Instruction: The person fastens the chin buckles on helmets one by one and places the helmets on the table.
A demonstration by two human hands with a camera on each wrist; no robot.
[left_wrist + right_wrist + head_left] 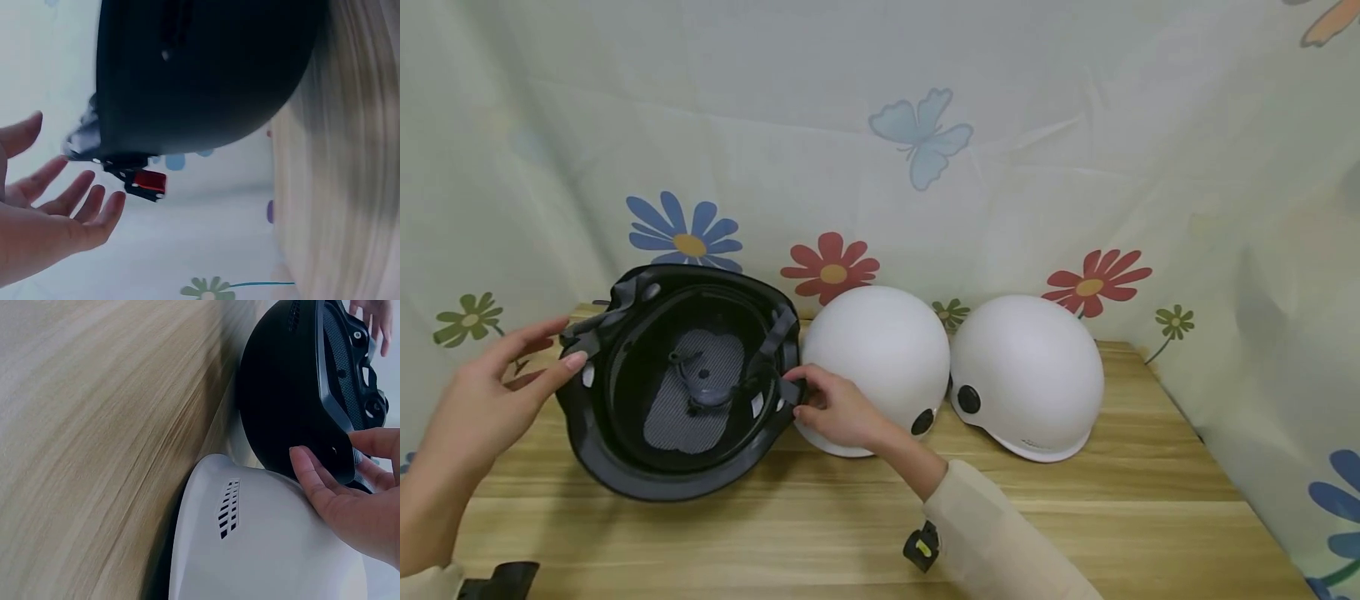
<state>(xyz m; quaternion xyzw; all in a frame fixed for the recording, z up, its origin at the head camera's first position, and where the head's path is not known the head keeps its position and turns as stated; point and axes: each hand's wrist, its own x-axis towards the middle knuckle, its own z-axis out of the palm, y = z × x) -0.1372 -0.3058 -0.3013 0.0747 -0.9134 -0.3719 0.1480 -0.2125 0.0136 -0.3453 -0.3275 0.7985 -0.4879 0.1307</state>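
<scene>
A black helmet [655, 482] lies upside down on the table, its hollow inside, padded lining [700, 383] and grey straps turned toward me. At its right edge my right hand [842, 410] pinches the rim between thumb and fingers, which the right wrist view confirms at the black shell [281, 394]. My left hand [493, 387] is at the left edge by the strap, fingers spread and not closed round anything. From the left wrist, a black buckle with a red button [150, 180] hangs beside the shell, just beyond the fingertips.
Two white helmets stand dome up to the right: one [872, 350] right beside the black helmet, the other [1030, 375] farther right. Each shows a round black disc near its edge. A wooden table [850, 533] lies beneath, with a flower-printed curtain [1000, 208] behind.
</scene>
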